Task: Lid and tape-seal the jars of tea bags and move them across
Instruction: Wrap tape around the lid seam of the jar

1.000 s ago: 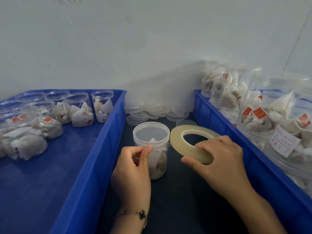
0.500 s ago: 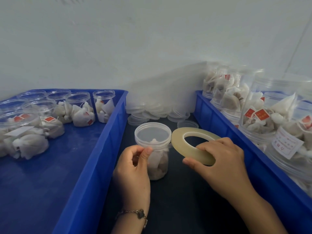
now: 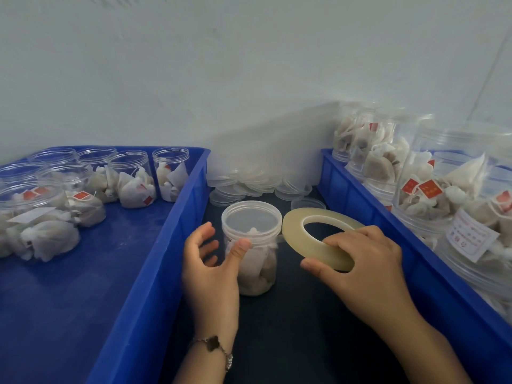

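My left hand [image 3: 210, 261] rests its thumb on the small clear lidded plastic jar of tea bags [image 3: 250, 246], fingers spread open at its 9 o'clock. The jar stands on the dark table between the blue crates. My right hand [image 3: 363, 261] grips the flat translucent roll of tape [image 3: 313, 236] at the jar's 3 o'clock. I should keep the strip taut along the lid seam, turning the jar steadily

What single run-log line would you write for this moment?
stage: tape-sealing | jar: lidded, upright between crates | left hand: thumb on jar wall, fingers spread | right hand: holds tape roll beside lid
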